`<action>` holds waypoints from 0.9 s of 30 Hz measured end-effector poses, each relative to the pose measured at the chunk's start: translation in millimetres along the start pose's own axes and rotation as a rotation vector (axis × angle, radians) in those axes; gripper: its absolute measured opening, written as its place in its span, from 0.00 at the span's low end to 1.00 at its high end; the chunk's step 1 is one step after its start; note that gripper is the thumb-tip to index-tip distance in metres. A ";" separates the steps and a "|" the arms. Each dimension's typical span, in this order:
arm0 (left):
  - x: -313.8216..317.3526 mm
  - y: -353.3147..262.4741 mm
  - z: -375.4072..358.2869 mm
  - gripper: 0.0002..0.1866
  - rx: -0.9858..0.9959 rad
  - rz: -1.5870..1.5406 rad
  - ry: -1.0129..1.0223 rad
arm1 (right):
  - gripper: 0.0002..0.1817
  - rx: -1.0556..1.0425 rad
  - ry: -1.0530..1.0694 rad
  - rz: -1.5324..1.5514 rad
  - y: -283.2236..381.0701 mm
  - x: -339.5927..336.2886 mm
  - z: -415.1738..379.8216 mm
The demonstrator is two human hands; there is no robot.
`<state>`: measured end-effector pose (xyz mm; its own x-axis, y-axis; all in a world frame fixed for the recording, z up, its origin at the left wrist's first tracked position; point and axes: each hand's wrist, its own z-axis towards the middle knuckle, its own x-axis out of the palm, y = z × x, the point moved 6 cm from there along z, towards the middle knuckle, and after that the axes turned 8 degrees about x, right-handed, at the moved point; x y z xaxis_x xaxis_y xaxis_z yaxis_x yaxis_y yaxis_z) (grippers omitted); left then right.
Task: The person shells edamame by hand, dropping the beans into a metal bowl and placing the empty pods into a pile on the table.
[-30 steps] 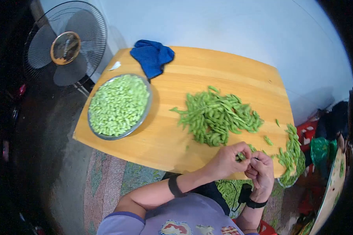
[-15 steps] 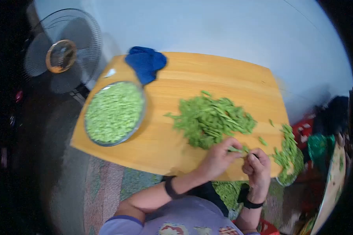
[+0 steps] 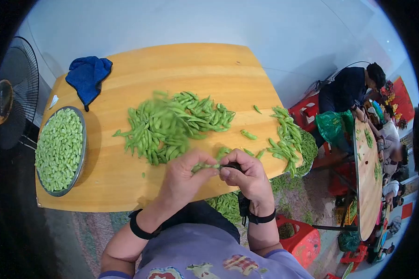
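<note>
My left hand (image 3: 184,179) is closed in a pinch on a green soybean pod (image 3: 203,166), over the table's front edge. My right hand (image 3: 250,179) meets it at the pod's other end, fingers curled around a small black tool (image 3: 233,166) whose shape is mostly hidden. Just beyond both hands lies a large heap of soybean pods (image 3: 167,128), with a green blur above it. More pods (image 3: 286,139) spread along the right edge. On the left stands a metal bowl (image 3: 84,139) full of shelled green beans (image 3: 58,149).
A blue cloth (image 3: 88,76) lies on the wooden table (image 3: 209,58) at back left. A fan (image 3: 14,93) stands left. To the right are a red stool (image 3: 302,239), another table (image 3: 368,186) and several people, one in dark clothing (image 3: 347,90). Pods cover the floor below.
My view has swung right, so the table sits further left and people at another table show. Both hands stay together at the front edge, with a pod between them.
</note>
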<state>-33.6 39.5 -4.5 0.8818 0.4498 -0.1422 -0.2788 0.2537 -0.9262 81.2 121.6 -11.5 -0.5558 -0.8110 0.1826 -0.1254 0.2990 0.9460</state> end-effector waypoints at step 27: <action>-1.8 10.1 2.5 0.07 -0.121 -0.007 0.113 | 0.05 -0.300 -0.402 -0.633 24.3 20.5 -19.3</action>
<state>-38.9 43.3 -12.7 0.9226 0.3471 -0.1680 -0.2307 0.1479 -0.9617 82.6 102.6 20.4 -0.7137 -0.5213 -0.4678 -0.3210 -0.3502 0.8799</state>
